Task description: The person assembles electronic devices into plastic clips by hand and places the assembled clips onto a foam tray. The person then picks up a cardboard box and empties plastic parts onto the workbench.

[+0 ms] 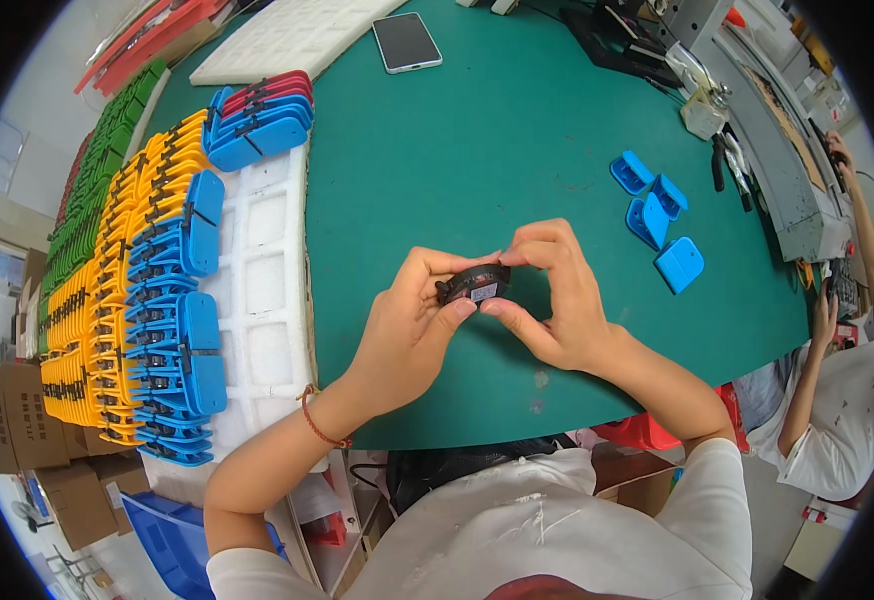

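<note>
Over the near half of the green table [497,140], I am viewing two bare hands from above, both working on one small item. Between them they are holding a black round part [474,287] in front of the white shirt [477,530]. A pale label [484,292] on the part is facing the wearer.

Left hand [407,325]: this hand is closing around the left side of the part. Its thumb is pressing along the near side, just left of the label. Its forefinger is bending over behind the upper edge, and the remaining fingers are curling inward. A red cord bracelet [323,430] is circling the wrist.

Right hand [567,300]: this hand is forming a half-open curve, leaving a gap between palm and part. Its fingertips are pinching in at the upper right edge, while its thumb is pointing at the lower right edge. I cannot tell how firmly the thumb is bearing on it.

Surroundings: to the right, several blue plastic pieces [680,264] are lying loose on the table, well apart from the hands. To the left, blue holders [202,345] and yellow holders [112,345] are sitting in rows beside a white foam tray [267,270]. Toward the far edge, a phone [408,43] is lying flat.
</note>
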Action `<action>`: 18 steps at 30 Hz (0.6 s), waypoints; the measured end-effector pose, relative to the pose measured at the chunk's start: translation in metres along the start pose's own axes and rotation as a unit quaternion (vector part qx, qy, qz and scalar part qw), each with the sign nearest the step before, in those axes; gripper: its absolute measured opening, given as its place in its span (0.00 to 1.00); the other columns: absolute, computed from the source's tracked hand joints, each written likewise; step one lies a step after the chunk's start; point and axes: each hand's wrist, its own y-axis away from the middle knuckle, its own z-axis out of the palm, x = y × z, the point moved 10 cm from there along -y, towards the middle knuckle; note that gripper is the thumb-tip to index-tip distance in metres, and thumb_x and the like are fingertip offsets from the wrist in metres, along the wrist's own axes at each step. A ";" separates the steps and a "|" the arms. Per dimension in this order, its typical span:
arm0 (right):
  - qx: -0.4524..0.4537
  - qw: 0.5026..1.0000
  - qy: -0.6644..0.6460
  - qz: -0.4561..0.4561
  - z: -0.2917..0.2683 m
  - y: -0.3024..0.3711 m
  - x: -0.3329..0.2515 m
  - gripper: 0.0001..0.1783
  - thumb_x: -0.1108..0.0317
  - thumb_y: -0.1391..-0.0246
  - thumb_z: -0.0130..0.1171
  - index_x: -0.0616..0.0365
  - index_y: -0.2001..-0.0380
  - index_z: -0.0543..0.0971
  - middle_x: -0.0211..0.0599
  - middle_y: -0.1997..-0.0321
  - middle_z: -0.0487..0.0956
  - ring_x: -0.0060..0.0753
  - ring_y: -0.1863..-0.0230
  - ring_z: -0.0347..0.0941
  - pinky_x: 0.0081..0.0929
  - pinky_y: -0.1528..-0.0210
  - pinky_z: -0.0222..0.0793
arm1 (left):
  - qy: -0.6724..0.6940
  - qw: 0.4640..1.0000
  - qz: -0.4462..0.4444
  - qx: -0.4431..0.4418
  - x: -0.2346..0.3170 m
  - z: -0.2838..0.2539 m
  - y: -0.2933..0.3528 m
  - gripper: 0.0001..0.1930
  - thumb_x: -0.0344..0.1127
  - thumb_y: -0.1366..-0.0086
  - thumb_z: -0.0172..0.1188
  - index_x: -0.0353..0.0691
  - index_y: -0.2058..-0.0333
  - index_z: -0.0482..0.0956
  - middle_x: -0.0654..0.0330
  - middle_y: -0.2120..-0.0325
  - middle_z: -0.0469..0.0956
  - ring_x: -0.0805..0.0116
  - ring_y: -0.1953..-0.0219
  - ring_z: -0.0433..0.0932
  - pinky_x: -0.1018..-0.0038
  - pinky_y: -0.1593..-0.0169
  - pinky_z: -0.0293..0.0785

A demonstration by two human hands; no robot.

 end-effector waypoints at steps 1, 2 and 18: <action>-0.022 1.000 0.011 0.001 0.004 0.001 0.003 0.15 0.68 0.59 0.67 0.59 0.68 0.73 0.42 0.64 0.70 0.42 0.65 0.68 0.34 0.65 0.65 | -0.001 1.000 -0.001 0.000 -0.002 0.000 -0.001 0.08 0.22 0.35 0.47 0.31 0.57 0.66 0.50 0.53 0.72 0.72 0.55 0.74 0.77 0.55 0.71; -0.043 0.999 0.021 0.001 0.008 0.001 0.005 0.14 0.68 0.59 0.66 0.60 0.71 0.72 0.41 0.67 0.70 0.41 0.68 0.67 0.33 0.69 0.64 | -0.033 0.999 0.039 -0.003 0.002 -0.001 -0.002 0.09 0.21 0.36 0.47 0.32 0.57 0.67 0.51 0.54 0.72 0.71 0.56 0.74 0.77 0.56 0.71; -0.108 0.988 -0.075 -0.085 0.013 0.009 -0.009 0.14 0.68 0.58 0.61 0.59 0.84 0.66 0.37 0.85 0.62 0.38 0.85 0.59 0.33 0.81 0.54 | -0.235 0.962 0.137 -0.037 0.027 0.021 0.002 0.12 0.15 0.45 0.51 0.34 0.62 0.71 0.55 0.71 0.68 0.64 0.72 0.70 0.74 0.70 0.68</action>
